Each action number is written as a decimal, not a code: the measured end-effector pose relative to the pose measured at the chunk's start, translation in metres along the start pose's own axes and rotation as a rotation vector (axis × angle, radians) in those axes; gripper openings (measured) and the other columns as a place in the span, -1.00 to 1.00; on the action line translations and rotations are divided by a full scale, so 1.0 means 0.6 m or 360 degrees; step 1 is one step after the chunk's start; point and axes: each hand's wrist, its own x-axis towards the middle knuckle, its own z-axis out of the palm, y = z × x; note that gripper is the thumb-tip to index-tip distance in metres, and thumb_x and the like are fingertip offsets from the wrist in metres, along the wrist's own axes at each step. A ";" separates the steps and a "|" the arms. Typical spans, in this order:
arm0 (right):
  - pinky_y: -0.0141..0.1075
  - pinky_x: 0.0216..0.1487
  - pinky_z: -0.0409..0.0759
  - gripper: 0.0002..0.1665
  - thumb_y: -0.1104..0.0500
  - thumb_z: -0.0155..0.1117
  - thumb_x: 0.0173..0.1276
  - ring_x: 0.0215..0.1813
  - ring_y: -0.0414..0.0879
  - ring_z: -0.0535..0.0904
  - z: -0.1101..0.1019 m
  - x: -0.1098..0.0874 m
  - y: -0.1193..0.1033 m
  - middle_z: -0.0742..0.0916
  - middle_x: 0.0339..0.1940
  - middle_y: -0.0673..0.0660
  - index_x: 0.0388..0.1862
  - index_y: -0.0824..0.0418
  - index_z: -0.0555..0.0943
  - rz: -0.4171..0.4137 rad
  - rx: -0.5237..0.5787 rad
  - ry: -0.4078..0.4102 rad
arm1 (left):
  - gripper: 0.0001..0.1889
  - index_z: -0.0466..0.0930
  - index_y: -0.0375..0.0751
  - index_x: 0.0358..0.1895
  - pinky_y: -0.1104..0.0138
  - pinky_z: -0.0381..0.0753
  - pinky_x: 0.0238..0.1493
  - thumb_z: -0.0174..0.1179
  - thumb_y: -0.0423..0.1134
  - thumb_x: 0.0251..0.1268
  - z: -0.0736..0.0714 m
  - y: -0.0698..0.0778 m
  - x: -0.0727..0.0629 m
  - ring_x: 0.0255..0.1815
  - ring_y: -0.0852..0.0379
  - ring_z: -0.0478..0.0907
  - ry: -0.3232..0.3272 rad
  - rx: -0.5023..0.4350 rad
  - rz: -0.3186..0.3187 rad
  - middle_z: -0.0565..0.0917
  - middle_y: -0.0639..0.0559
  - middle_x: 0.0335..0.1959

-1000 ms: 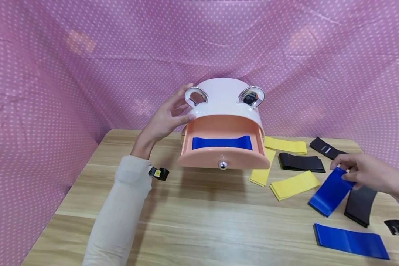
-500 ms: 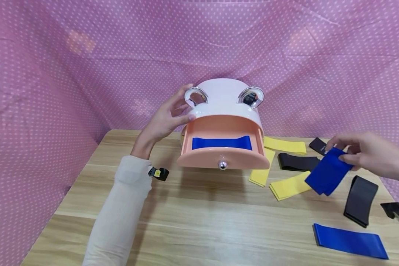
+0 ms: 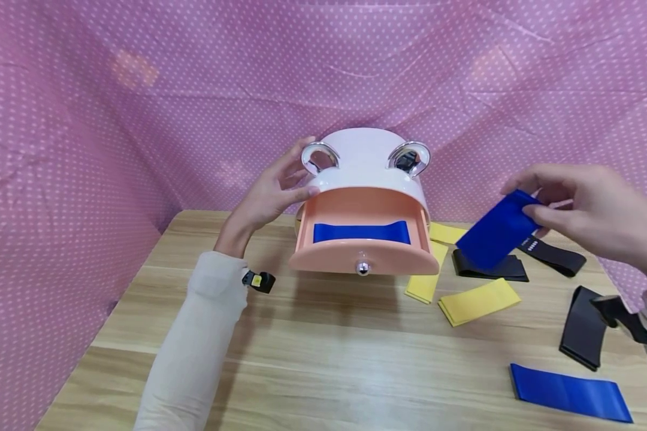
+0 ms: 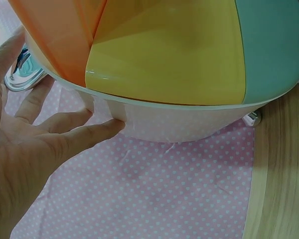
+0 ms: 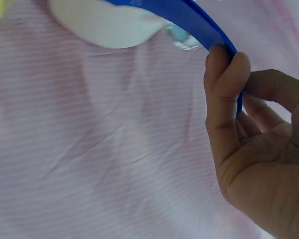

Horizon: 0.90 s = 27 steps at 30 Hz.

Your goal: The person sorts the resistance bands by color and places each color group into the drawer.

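Blue held band (image 3: 498,230) was pinched by the right hand (image 3: 587,209), above the table (image 3: 345,371); one similar band (image 3: 361,233) already lay in the drawer (image 3: 363,257). Another blue strip (image 3: 571,392), yellow bands (image 3: 480,301) and black bands (image 3: 581,329) were left outside. The left hand (image 3: 269,191), fingers apart, touched the white box (image 3: 363,152).

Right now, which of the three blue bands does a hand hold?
The band pinched in the right hand. The second band lies in the drawer, and the third band lies on the table.
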 end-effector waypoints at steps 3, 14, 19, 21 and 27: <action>-0.44 -0.43 0.76 -0.60 0.49 0.23 0.45 -0.09 0.39 0.76 -0.007 0.010 -0.025 0.72 0.01 0.50 0.22 0.31 0.66 -0.0020 0.0050 0.0067 | -0.11 0.16 0.46 0.64 -0.19 0.33 0.60 0.42 -0.24 0.38 0.000 -0.002 0.000 0.64 -0.25 0.27 0.0002 0.0004 0.0004 0.22 0.11 0.70; -0.62 -0.36 0.61 -0.64 0.26 0.25 0.52 -0.32 -0.48 0.68 -0.015 0.045 -0.102 0.79 0.00 0.30 0.25 0.08 0.68 -0.0091 0.0175 0.0180 | -0.12 0.17 0.47 0.63 -0.23 0.34 0.58 0.43 -0.21 0.38 0.000 -0.002 -0.002 0.64 -0.25 0.27 0.0009 0.0020 -0.0001 0.32 0.08 0.66; -0.48 -0.30 0.74 -0.65 0.27 0.23 0.53 -0.28 -0.26 0.79 0.001 0.058 -0.150 0.79 0.04 0.23 0.22 0.07 0.68 -0.0097 0.0383 0.0146 | -0.12 0.17 0.57 0.61 -0.24 0.36 0.57 0.44 -0.17 0.37 0.000 -0.002 -0.002 0.64 -0.23 0.28 0.0019 0.0047 -0.0021 0.32 0.09 0.65; -0.41 -0.29 0.79 -0.66 0.30 0.21 0.54 -0.26 -0.22 0.81 0.010 0.063 -0.171 0.78 0.05 0.24 0.21 0.10 0.68 -0.0102 0.0484 0.0127 | -0.12 0.16 0.57 0.61 -0.24 0.36 0.57 0.43 -0.16 0.37 0.001 -0.002 -0.002 0.64 -0.23 0.28 0.0021 0.0053 -0.0021 0.33 0.09 0.65; -0.33 -0.20 0.84 -0.68 0.36 0.20 0.51 -0.12 -0.02 0.85 0.040 0.077 -0.227 0.77 0.05 0.26 0.16 0.19 0.67 -0.0126 0.0679 0.0047 | -0.12 0.15 0.60 0.60 -0.27 0.34 0.56 0.43 -0.13 0.38 0.002 -0.004 -0.001 0.64 -0.24 0.27 0.0028 0.0066 -0.0036 0.33 0.06 0.65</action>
